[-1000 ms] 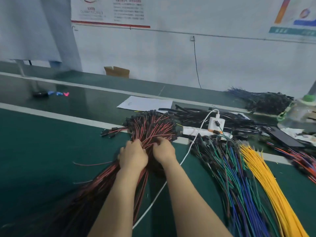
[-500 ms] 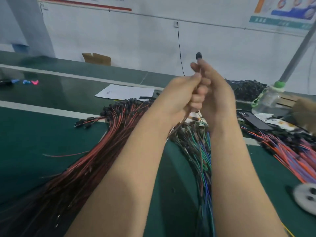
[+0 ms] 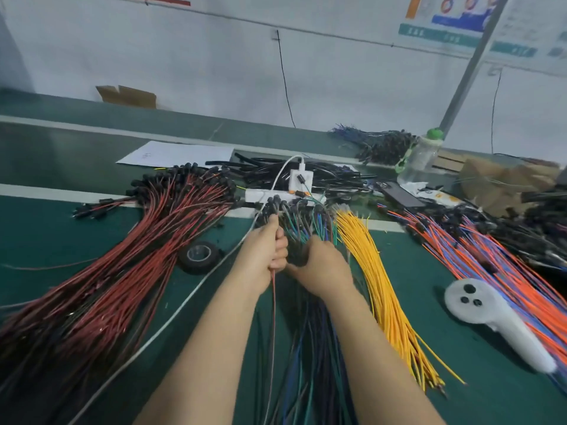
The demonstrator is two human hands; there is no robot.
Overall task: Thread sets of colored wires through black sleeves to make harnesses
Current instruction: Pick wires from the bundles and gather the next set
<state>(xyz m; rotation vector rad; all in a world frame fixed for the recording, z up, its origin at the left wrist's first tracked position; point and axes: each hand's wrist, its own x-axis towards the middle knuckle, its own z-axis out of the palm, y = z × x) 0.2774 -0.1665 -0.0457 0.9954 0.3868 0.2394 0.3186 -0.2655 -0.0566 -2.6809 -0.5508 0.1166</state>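
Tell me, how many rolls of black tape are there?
1. The black tape roll lies on the green table, between the red wire pile and the left hand. Others may hide under wires.

Plastic, paper and cardboard on a matt green worktop (image 3: 55, 234)
Smooth plastic insulation is seen on the yellow wires (image 3: 377, 271); the tape roll (image 3: 198, 256) is glossy black, the controller (image 3: 491, 314) matt white plastic, the sheet (image 3: 175, 154) paper, the box (image 3: 127, 96) cardboard.

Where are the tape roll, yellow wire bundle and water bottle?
tape roll (image 3: 196, 267): head view, black outer wall.
yellow wire bundle (image 3: 376, 277): head view, middle of the bundle.
water bottle (image 3: 422, 157): head view, clear body below green cap.
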